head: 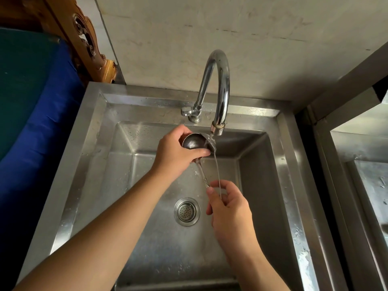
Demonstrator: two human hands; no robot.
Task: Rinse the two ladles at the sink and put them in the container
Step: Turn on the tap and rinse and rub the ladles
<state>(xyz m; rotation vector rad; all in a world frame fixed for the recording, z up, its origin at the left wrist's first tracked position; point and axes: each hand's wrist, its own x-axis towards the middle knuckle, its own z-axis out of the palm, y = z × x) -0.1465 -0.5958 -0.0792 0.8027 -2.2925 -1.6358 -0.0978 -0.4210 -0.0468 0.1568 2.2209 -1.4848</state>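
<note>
We hold one ladle (196,143) over the sink (147,244) near its far edge. Our left hand (174,152) cups the bowl, fingers (201,153) wrapped around it, directly under the faucet (218,85). Our right hand (228,208) pinches the handle end. Water (217,175) streams off the bowl.

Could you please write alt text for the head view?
A person rinses a metal ladle under the running faucet over a steel sink, the left hand cupping its bowl and the right hand holding its handle. The drain strainer lies below.
</note>
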